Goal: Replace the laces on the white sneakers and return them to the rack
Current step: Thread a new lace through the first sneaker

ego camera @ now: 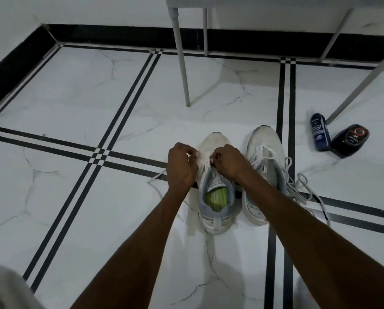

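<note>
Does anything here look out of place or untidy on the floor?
Yes. A dark blue bottle and a black container lie tipped over on the marble floor, and loose white laces sprawl beside the right white sneaker.

The light is dim and a bit blue-grey. The shiny white floor (75, 97) shows soft, pale shine near the middle. Faint shadows fall under the arms and beside the sneakers (240, 175). The picture looks a little soft and smeary. Straight floor lines bend near the edges, and the corners go darker.
</note>
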{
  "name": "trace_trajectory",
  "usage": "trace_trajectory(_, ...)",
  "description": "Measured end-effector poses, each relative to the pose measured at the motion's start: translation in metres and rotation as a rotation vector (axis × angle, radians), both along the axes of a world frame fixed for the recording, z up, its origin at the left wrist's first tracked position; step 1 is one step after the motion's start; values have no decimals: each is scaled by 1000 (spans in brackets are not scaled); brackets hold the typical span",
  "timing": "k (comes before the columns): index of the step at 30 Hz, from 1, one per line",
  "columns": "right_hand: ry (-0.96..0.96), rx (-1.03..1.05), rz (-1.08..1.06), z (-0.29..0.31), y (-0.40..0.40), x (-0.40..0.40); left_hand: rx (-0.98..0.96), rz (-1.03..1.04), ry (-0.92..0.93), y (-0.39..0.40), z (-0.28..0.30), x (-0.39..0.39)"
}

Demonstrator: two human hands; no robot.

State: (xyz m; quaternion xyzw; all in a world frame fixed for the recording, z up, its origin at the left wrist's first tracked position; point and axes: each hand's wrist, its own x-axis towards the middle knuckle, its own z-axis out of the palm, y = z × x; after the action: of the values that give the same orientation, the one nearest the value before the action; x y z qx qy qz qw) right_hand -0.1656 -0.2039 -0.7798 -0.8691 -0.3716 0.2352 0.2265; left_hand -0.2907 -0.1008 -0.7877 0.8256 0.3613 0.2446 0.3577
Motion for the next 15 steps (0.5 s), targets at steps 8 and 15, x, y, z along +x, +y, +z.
trace_trajectory(8,60,-62,10,11,2,3,-17,586,240,64,29,-26)
trace_trajectory(15,176,-56,-25,85,-17,38,-64,-204,-86,0,44,17)
